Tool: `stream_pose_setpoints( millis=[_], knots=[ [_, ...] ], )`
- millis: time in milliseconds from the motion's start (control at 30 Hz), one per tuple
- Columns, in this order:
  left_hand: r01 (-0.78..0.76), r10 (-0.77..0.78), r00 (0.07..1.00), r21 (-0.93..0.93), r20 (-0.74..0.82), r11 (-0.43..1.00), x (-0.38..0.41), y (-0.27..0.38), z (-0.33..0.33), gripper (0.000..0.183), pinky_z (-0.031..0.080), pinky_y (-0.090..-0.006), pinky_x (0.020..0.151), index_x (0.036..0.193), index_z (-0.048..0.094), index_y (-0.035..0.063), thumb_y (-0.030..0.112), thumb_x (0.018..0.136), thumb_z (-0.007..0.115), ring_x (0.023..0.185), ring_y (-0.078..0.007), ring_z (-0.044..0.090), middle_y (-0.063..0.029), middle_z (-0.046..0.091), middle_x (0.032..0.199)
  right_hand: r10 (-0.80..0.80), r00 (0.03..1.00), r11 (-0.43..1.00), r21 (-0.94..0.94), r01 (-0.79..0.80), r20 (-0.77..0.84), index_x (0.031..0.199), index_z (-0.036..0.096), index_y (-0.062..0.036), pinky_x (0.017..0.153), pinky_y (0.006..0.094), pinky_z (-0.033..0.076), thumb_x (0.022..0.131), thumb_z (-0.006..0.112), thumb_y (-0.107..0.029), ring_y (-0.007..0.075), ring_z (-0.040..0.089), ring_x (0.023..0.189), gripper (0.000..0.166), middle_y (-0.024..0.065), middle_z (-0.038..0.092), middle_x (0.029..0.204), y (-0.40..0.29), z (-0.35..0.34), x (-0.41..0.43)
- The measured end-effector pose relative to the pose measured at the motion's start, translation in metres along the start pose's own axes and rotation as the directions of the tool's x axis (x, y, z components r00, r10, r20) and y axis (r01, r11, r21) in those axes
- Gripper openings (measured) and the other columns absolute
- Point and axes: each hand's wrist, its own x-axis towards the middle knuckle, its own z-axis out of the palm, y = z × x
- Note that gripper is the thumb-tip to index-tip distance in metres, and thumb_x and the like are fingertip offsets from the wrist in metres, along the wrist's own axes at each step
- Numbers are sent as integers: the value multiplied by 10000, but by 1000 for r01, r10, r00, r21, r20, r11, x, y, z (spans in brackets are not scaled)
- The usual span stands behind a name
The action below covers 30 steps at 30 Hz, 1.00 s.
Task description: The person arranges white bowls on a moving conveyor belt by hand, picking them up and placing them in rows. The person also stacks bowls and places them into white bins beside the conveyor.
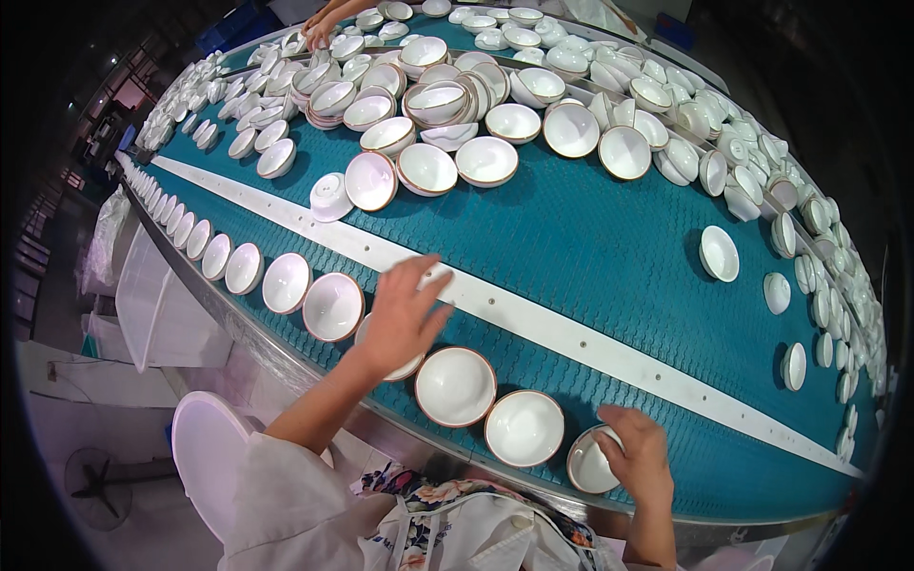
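Observation:
White bowls with brown rims stand in a single row on the near lane of a teal conveyor belt (728,471). My left hand (408,307) hovers with spread fingers over a bowl (403,370) and the white divider rail (528,314); nothing is seen in its grasp. Two bowls, one (455,387) beside the other (525,428), lie between my hands. My right hand (635,446) is at the right side of the row's last bowl (591,460), thumb over its rim; whether it grips the bowl is not plain.
Beyond the rail, many bowls stand loose or in stacks (435,100); one (330,198) is upside down by the rail. Another person's hand (321,32) reaches in at the top. A metal edge (235,328) borders the belt, with a plastic bin (168,307) and a fan (98,489) at left.

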Motion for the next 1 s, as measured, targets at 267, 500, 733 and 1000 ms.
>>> stream_pose_setpoints(
  millis=[267,500,733,1000],
  knots=[
    [208,-180,977,326,-113,922,102,-194,-17,640,400,-466,951,1338,511,55,202,767,761,1210,-354,491,-193,514,1340,-368,917,886,-357,296,-153,1229,605,-57,1084,479,343,767,754,-190,312,454,1305,504,147,538,1343,-43,99,315],
    [128,-137,980,74,146,989,120,-287,14,460,523,-454,710,1236,586,59,237,828,704,813,-397,663,-210,690,872,-197,943,944,-311,109,-268,816,722,-90,963,456,421,711,676,-60,333,559,1154,118,202,462,1417,-33,177,386],
    [205,-188,970,-104,155,973,125,-231,46,232,504,-452,668,979,636,1,221,918,598,762,-415,653,-238,665,811,-111,927,939,-343,-21,-360,768,668,-77,862,438,460,697,647,22,301,601,1024,124,131,606,1274,29,96,203],
    [116,48,932,-424,358,898,71,-46,97,206,492,-470,624,953,651,12,209,906,614,713,-416,645,-244,647,750,59,780,823,-412,-391,-623,800,674,-69,861,438,476,647,643,75,354,587,1048,212,188,591,1271,66,53,-22]
  ],
)
